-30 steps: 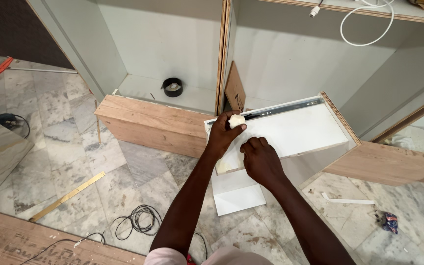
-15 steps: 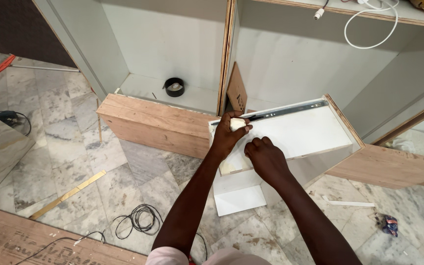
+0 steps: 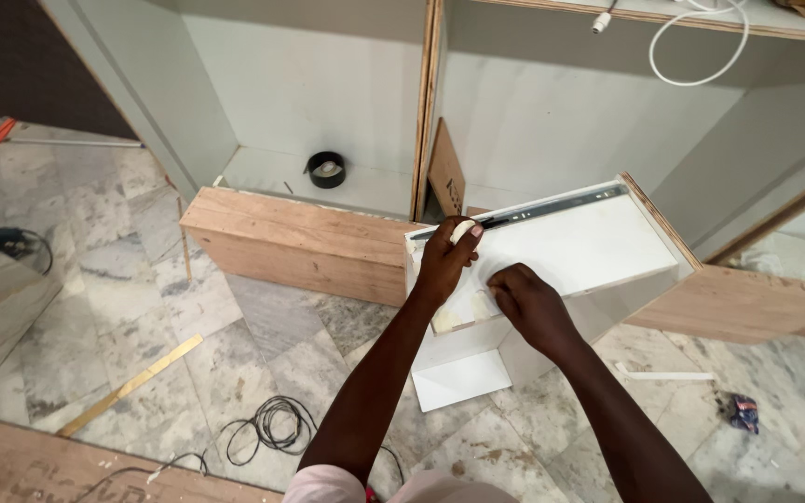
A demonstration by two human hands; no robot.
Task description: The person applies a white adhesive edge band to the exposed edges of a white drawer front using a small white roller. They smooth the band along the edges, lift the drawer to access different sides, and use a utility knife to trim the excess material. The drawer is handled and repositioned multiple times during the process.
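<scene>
The left hand (image 3: 446, 261) is closed on a small pale object (image 3: 461, 230) at the drawer (image 3: 570, 247) beside the slide (image 3: 524, 210). The right hand (image 3: 528, 303) is pressed on the white panel, fingers curled (what it pinches cannot be told). Firm downward pressure is judged best, the drawer being propped on the floor (image 3: 263, 317).

light: bright, even | shadows: soft | focus: sharp | edges: perhaps slightly bowed

Both arms extended forward; left hand (image 3: 446, 262) fingers curled, right hand (image 3: 525, 300) loosely fisted, knuckles up
</scene>
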